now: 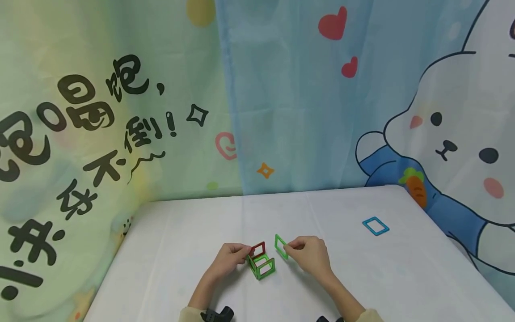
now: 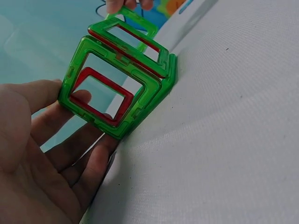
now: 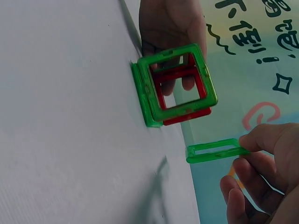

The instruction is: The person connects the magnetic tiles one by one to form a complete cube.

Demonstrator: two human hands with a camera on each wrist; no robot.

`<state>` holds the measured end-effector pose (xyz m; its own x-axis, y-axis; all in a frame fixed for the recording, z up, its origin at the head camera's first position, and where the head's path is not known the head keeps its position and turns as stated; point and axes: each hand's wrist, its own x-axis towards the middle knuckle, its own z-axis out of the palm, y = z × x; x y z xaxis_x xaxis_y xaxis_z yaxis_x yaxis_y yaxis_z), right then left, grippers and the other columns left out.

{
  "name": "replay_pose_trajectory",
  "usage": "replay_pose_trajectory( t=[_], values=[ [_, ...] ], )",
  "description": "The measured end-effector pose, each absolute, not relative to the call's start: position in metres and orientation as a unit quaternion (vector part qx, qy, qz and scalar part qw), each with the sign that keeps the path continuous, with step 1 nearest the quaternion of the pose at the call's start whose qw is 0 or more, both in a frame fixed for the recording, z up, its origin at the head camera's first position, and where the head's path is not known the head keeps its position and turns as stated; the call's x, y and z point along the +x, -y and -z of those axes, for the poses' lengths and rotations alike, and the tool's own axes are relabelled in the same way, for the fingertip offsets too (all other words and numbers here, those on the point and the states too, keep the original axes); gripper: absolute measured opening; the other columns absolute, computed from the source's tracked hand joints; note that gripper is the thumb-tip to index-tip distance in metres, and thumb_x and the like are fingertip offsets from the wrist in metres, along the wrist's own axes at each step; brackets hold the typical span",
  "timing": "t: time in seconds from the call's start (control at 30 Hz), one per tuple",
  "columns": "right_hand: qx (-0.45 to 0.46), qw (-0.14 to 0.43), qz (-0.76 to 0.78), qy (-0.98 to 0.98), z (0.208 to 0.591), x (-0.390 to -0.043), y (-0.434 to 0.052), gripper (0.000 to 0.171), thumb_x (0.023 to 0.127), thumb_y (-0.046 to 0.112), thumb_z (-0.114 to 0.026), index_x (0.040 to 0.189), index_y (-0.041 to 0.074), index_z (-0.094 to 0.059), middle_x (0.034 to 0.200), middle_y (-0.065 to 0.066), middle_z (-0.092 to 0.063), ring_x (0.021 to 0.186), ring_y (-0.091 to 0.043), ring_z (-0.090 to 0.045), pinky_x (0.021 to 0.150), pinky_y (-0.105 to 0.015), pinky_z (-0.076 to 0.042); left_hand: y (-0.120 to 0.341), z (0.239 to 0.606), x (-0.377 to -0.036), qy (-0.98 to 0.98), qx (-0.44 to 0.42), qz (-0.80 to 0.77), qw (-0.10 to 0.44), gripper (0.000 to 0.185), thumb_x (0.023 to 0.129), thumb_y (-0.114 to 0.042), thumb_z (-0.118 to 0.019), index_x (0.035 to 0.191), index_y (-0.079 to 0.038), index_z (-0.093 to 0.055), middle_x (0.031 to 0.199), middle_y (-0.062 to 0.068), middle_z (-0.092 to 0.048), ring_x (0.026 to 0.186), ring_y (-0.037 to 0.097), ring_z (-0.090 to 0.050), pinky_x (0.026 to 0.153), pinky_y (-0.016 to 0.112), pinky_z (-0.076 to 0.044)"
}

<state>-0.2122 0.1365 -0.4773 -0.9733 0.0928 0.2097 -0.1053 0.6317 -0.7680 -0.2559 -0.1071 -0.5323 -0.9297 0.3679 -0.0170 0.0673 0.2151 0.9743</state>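
Basically left hand (image 1: pixel 229 260) gripping red tile (image 1: pixel 258 249) on green cube (image 1: pixel 262 265), right hand (image 1: pixel 310 255) pinching loose green tile (image 1: pixel 280 246), lower middle.

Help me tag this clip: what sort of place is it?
Probably a child's play corner: cartoon rabbit curtain, white-covered table, toy square frames. The right hand pinches a green frame.
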Motion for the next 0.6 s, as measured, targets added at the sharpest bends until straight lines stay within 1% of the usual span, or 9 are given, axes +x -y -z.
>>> replay_pose_trajectory(
  t=[0.17,0.37,0.53,0.6],
  values=[
    [0.003,0.103,-0.435,0.895,0.483,-0.21,-0.13,0.01,0.078,0.013,-0.08,0.07,0.016,-0.075,0.067,0.007,-0.067,0.059,-0.008,-0.059,0.052,-0.027,-0.046,0.106,0.532,-0.255,-0.765,0.135,-0.616,0.128,0.032,0.098,-0.023,-0.058,0.103,0.005,-0.071,0.098,0.011,-0.071,0.086,0.012,-0.063,0.073,0.029,-0.051],
    [0.013,0.101,-0.442,0.891,0.485,-0.207,-0.124,0.01,0.077,0.011,-0.08,0.069,0.015,-0.074,0.066,0.006,-0.067,0.058,-0.008,-0.059,0.051,-0.028,-0.046,0.106,0.532,-0.254,-0.762,0.14,-0.621,0.122,0.032,0.099,-0.022,-0.057,0.103,0.007,-0.071,0.097,0.012,-0.071,0.082,0.011,-0.061,0.07,0.028,-0.05],
    [0.018,0.102,-0.433,0.896,0.486,-0.208,-0.12,0.011,0.077,0.013,-0.08,0.069,0.016,-0.074,0.065,0.008,-0.066,0.058,-0.008,-0.058,0.052,-0.028,-0.046,0.106,0.533,-0.257,-0.764,0.141,-0.617,0.121,0.031,0.098,-0.021,-0.058,0.102,0.007,-0.071,0.091,0.01,-0.071,0.077,0.01,-0.06,0.067,0.026,-0.048],
    [0.021,0.099,-0.428,0.898,0.486,-0.208,-0.119,0.01,0.077,0.014,-0.08,0.069,0.016,-0.074,0.065,0.008,-0.066,0.058,-0.008,-0.058,0.053,-0.028,-0.046,0.105,0.532,-0.257,-0.763,0.141,-0.618,0.124,0.03,0.097,-0.021,-0.059,0.101,0.006,-0.071,0.091,0.008,-0.07,0.077,0.01,-0.061,0.068,0.027,-0.049]
  ],
)
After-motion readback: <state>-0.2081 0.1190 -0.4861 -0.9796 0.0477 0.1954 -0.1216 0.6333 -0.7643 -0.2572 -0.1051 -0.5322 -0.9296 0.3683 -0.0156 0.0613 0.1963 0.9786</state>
